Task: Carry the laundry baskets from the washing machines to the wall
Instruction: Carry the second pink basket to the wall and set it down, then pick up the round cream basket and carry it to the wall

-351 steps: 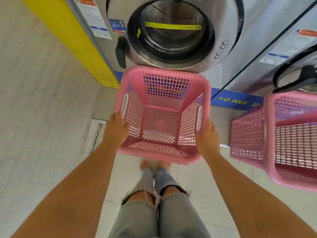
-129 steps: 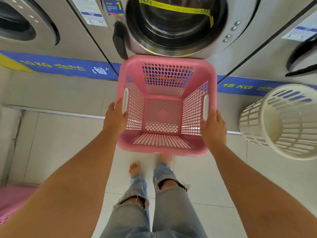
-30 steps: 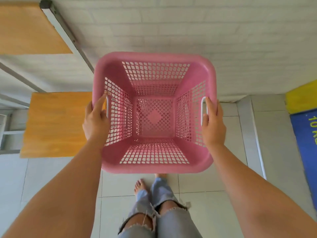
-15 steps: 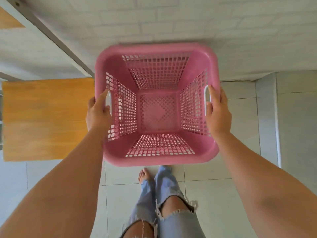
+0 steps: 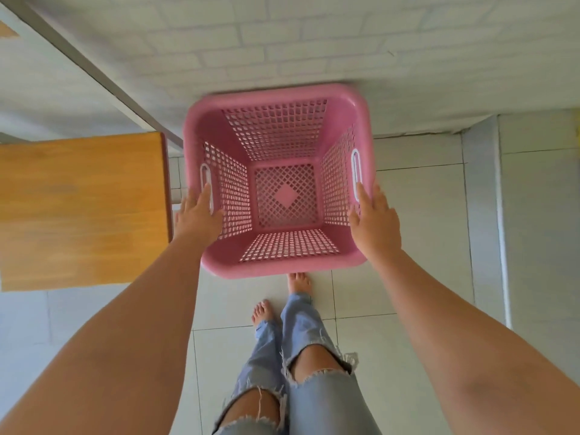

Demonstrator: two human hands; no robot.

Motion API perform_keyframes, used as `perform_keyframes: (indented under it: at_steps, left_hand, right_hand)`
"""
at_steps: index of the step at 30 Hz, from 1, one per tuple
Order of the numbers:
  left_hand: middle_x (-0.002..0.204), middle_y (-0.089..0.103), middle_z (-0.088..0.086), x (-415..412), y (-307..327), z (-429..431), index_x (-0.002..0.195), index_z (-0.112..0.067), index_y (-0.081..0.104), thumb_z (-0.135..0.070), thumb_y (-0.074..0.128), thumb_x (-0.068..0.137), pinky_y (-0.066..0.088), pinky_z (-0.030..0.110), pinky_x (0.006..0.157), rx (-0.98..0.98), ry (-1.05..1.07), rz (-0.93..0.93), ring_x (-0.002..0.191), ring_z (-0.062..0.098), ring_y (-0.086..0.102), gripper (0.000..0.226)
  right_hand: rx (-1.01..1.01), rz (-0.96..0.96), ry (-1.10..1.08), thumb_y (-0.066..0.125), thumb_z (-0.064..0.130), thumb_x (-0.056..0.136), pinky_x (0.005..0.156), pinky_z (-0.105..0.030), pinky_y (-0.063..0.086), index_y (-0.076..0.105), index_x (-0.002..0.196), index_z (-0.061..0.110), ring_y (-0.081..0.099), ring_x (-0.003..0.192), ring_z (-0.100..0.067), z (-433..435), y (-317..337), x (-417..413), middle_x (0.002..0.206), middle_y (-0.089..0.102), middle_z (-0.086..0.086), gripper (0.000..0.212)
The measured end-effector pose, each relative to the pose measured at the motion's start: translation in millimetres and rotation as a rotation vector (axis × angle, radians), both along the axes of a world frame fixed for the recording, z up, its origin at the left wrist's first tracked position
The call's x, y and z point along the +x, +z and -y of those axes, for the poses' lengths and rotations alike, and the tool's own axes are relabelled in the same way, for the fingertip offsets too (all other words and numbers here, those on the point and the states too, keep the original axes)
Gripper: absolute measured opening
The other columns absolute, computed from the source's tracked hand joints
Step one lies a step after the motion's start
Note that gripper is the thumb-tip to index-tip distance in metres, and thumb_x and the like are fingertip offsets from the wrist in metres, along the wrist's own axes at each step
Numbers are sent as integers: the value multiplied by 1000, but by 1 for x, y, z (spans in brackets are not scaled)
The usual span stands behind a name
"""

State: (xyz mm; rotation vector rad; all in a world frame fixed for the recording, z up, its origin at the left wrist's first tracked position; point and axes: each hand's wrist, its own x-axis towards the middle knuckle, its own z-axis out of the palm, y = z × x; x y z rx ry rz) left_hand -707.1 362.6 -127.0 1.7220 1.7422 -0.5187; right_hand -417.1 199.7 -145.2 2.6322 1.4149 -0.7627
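No text, label, brand, number or sign can be read anywhere here. The pink laundry basket bears only a plain solid diamond moulded into the middle of its lattice bottom, with no lettering on its rim or white handle slots; the white brick wall behind the basket is unmarked.
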Motion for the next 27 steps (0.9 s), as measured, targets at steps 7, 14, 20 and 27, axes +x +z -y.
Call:
perform_keyframes:
  at_steps: [7, 14, 20, 27]
  left_hand:
    - [165, 2, 5, 11, 55, 46, 157, -21, 8, -44, 36, 101, 6, 47, 122, 109, -199, -30, 152, 24, 2, 66]
    - [164, 8, 8, 5, 109, 117, 156, -18, 14, -44, 34, 101, 5, 45, 122, 206, -435, 59, 152, 26, 5, 64]
    - [163, 12, 11, 5, 150, 198, 155, -14, 16, -41, 35, 102, 6, 46, 121, 238, -765, 125, 150, 29, 12, 63]
    - [151, 36, 21, 50, 184, 298, 148, -4, 32, -36, 40, 101, 25, 50, 116, 225, -1201, 219, 139, 38, 34, 58]
  right_hand:
    - [-5, 9, -38, 35, 36, 101, 113, -54, 30, 16, 155, 20, 20, 147, -34, 45, 61, -20, 161, 18, -17, 59]
    - [25, 32, -204, 35, 37, 101, 116, -50, 26, 18, 154, 16, 21, 147, -32, 146, 126, -61, 161, 17, -15, 59]
    - [46, 38, -406, 36, 38, 101, 115, -46, 28, 21, 154, 15, 27, 146, -29, 274, 171, -111, 160, 23, -12, 60]
    - [76, 0, -755, 32, 40, 102, 117, -43, 28, 23, 153, 15, 27, 146, -27, 431, 197, -159, 159, 26, -11, 58]
